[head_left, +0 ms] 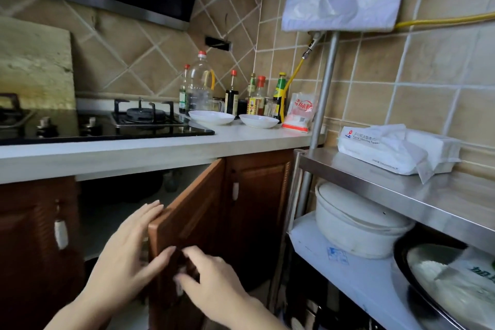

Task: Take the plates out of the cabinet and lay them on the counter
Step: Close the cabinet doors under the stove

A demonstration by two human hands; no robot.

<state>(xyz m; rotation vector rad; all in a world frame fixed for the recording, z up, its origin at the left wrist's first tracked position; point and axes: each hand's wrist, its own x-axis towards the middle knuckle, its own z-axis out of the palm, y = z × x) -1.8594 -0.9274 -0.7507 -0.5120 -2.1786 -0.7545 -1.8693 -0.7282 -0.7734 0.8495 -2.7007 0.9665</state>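
Two white plates lie side by side on the pale counter (150,147), one (211,117) beside the hob and one (258,120) to its right. Below, the brown cabinet door (192,211) stands partly open, and the dim cabinet inside (120,195) shows no plates that I can make out. My left hand (126,249) rests with straight fingers along the door's free edge, thumb on its outer face. My right hand (211,281), blurred, curls its fingers round the white door handle (179,285).
A black gas hob (107,123) fills the counter's left. Several sauce and oil bottles (233,94) and a seasoning bag (301,111) stand against the tiled wall. To the right, a steel rack (375,177) holds a tissue pack (396,149), a white pot (356,222) and a pan.
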